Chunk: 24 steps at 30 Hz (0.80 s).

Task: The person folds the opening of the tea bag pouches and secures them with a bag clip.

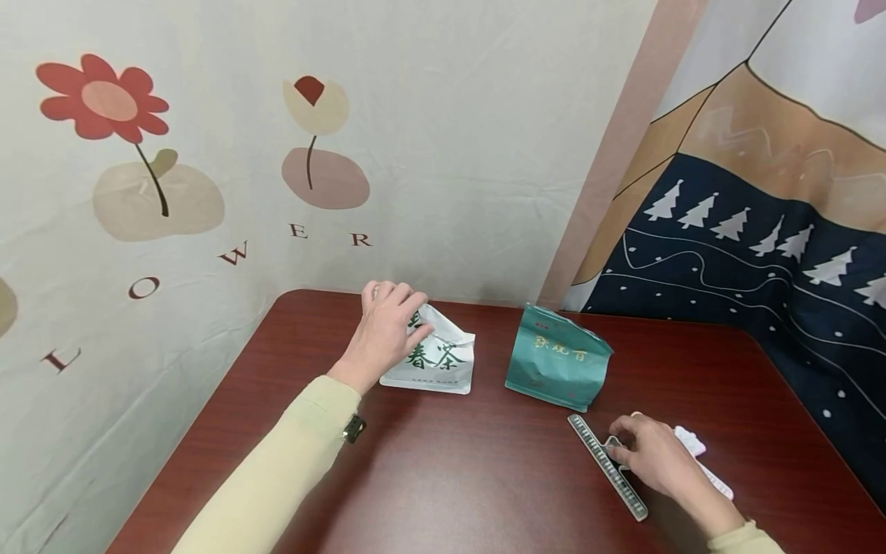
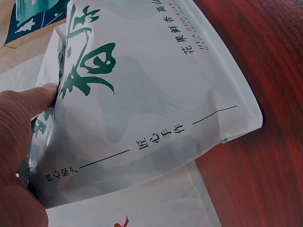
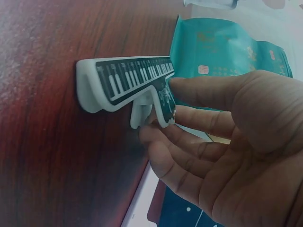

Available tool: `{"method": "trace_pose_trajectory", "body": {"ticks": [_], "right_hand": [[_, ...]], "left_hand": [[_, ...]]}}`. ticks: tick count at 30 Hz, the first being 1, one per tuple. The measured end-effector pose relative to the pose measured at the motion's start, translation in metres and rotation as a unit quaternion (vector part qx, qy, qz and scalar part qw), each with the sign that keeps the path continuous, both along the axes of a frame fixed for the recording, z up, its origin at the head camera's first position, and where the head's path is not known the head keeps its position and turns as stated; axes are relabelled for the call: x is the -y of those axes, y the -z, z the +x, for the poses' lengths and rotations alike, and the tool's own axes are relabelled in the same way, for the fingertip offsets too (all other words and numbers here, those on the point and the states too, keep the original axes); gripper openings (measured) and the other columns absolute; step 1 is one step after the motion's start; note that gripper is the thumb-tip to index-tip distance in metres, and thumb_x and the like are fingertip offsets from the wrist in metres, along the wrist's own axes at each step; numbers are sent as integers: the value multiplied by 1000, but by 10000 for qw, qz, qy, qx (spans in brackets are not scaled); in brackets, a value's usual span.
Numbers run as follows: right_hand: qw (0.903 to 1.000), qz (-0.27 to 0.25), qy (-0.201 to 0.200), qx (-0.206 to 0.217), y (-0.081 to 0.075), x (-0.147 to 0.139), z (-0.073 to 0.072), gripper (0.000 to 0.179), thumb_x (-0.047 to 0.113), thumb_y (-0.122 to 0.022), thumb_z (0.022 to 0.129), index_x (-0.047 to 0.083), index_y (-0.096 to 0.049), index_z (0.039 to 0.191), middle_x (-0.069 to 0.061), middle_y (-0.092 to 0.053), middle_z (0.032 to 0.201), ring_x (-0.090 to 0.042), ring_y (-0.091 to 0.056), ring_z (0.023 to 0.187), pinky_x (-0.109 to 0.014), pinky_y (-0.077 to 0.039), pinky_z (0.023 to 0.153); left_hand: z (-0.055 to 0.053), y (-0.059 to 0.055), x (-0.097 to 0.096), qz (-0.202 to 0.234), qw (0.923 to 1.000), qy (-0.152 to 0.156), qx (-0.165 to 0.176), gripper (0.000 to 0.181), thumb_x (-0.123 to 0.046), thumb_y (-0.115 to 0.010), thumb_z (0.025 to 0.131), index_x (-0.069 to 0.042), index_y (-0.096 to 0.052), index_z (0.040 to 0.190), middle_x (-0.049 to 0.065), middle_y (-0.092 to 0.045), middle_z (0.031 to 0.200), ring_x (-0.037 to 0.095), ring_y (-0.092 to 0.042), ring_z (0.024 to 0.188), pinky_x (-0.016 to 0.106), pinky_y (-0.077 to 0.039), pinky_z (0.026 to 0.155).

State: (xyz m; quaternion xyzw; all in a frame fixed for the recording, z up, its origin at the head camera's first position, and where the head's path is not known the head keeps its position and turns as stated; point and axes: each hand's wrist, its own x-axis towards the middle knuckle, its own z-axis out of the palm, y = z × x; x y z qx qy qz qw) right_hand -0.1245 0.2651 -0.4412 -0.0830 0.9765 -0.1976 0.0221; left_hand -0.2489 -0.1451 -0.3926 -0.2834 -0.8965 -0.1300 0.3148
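Observation:
A white tea bag (image 1: pixel 443 354) with green lettering stands near the table's back edge. My left hand (image 1: pixel 388 327) grips its upper left part, the thumb on its side in the left wrist view; the other fingers are hidden there. At the right, my right hand (image 1: pixel 657 454) pinches the handle of a long bag clip (image 1: pixel 607 467) printed with black-and-white piano keys. In the right wrist view the thumb is on one lever of the clip (image 3: pixel 135 78), with fingers by the other lever. A green tea bag (image 1: pixel 559 358) stands between the two hands, touched by neither.
A second, white-and-pink clip (image 1: pixel 716 481) lies partly hidden behind my right hand. The dark red wooden table (image 1: pixel 429 477) meets a printed cloth (image 1: pixel 471 154) at the back, and a navy cloth with white trees (image 1: pixel 734 261) hangs at the right.

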Motion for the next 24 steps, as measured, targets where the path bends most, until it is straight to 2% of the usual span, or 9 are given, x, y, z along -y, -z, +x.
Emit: {"method": "trace_pose_trajectory", "body": {"ticks": [9,24], "right_hand": [[10000,56,42,37,3,-2,0,19,13,-84,78,8,-73,93,2,-67,80,-16,-61,75,-42,-51,69],[9991,120,257,300,2,-2,0,18,15,-83,81,11,-65,83,3,-55,71,-15,-48,66,-35,-41,59]], "left_hand": [[1,-2,0,-31,9999,-47,101,37,-26,-87,84,-10,-68,112,5,-61,102,31,-52,101,56,-33,102],[2,-1,0,-18,10000,-20,22,37,-26,-87,84,-11,-68,112,5,-61,102,31,-52,101,56,-33,101]]}}
